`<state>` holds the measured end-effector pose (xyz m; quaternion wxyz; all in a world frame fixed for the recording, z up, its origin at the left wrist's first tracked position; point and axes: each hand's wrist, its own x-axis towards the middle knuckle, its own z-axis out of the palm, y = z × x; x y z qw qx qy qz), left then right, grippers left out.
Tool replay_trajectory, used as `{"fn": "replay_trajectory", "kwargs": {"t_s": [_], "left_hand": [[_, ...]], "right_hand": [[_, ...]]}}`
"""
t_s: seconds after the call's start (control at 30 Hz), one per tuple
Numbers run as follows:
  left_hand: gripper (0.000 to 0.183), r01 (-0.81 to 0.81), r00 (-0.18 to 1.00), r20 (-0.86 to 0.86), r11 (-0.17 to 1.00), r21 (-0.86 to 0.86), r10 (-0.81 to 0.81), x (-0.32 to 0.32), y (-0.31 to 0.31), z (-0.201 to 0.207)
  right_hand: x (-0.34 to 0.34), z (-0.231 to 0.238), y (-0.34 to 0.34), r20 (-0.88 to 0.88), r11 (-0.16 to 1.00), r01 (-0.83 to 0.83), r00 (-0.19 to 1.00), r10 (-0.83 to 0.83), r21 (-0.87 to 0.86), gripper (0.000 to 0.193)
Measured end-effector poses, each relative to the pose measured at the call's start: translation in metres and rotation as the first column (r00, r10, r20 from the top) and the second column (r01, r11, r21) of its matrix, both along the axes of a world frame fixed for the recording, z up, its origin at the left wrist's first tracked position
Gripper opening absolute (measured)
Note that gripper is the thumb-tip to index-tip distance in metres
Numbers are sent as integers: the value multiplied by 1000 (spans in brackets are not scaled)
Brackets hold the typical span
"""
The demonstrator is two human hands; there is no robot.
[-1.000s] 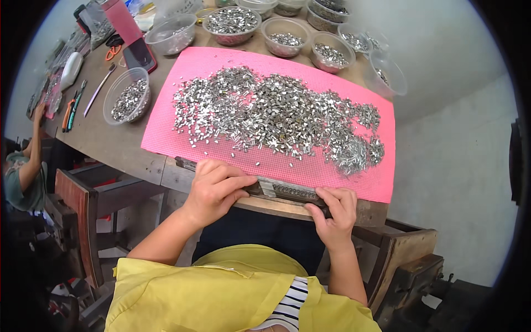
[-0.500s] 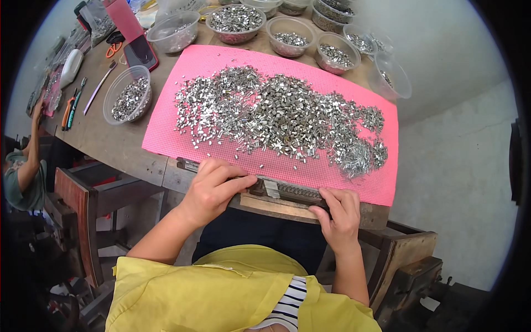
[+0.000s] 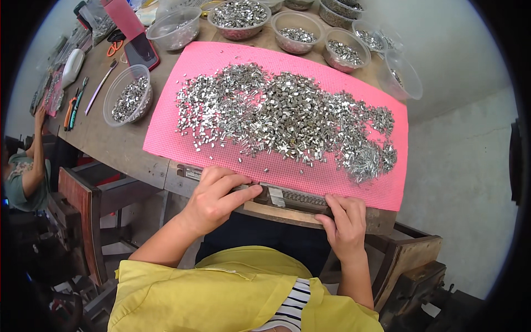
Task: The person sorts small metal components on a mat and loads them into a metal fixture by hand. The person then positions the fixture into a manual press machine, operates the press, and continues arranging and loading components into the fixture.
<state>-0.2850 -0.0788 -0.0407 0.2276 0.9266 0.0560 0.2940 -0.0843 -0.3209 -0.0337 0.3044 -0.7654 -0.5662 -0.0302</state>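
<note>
A long, narrow dark metal bar [image 3: 303, 201] lies along the table's front edge, with a ridged row on its top and a pale silver patch near its middle. My left hand [image 3: 215, 196] is closed over its left part, fingertips resting on the top by the pale patch. At the bar's right end, my right hand [image 3: 347, 221] pinches it between thumb and fingers. Just beyond, small shiny metal pieces [image 3: 293, 116] spread in a wide heap over a pink textured mat [image 3: 163, 130]. The bar's underside and what lies under my left palm are hidden.
Clear plastic bowls of metal pieces line the back, among them one bowl [image 3: 297, 43]; another bowl [image 3: 112, 99] stands left of the mat. Pliers [image 3: 70, 110], a brush [image 3: 100, 88], orange-handled scissors [image 3: 115, 48] and a phone [image 3: 141, 53] lie left. A person [image 3: 29, 171] sits far left.
The whole view has shifted slightly, with the mat and bowls a little farther right. Both my hands keep their hold on the bar, with hardly any movement along it.
</note>
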Motion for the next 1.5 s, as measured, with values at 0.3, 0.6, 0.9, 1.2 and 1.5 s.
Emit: {"fn": "replay_trajectory", "kwargs": {"t_s": [0.3, 0.6, 0.9, 1.2, 1.5], "left_hand": [[31, -257, 966, -20, 964, -62, 256, 5, 19, 20], [19, -272, 948, -163, 962, 27, 272, 21, 33, 22], [15, -96, 980, -179, 995, -28, 89, 33, 32, 17], [17, -16, 984, -178, 998, -66, 4, 47, 37, 11], [12, 166, 960, -242, 984, 71, -145, 50, 47, 26]], "right_hand": [[0, 6, 4, -51, 999, 31, 998, -32, -15, 55], [14, 21, 32, -29, 999, -1, 1000, 2, 33, 40], [34, 13, 75, 47, 999, -41, 998, 41, 11, 16], [40, 11, 85, 95, 994, -91, 991, 96, -56, 16], [35, 14, 85, 113, 981, -179, 976, 186, -70, 14]]}}
